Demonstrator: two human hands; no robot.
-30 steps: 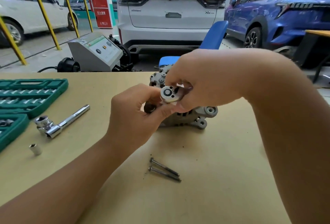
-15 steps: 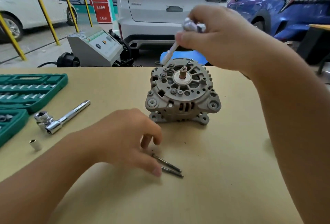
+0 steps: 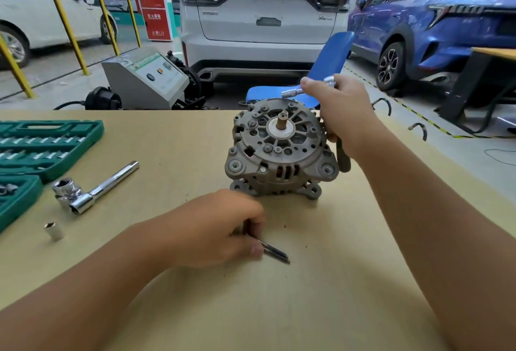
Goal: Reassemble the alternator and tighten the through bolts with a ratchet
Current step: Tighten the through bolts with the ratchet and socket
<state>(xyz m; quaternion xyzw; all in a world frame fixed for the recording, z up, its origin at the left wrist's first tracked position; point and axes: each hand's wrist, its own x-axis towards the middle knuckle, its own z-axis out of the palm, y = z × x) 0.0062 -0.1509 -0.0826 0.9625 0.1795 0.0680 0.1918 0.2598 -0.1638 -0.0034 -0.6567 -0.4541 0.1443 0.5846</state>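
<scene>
The grey alternator stands on the tan table with its shaft end facing up. My right hand grips a ratchet just to the alternator's right; the chrome socket end sticks out above the housing and the dark handle hangs below my fist. In front of the alternator my left hand pinches through bolts that lie on the table, their dark tips showing past my fingers.
A second chrome socket wrench and a loose socket lie at the left, beside the open green socket case. Beyond the table's far edge stand a blue chair, a grey machine and parked cars.
My right hand lifted the ratchet off the alternator and lowered it to the alternator's right. My left hand left the alternator, dropped to the bolts and now pinches them.
</scene>
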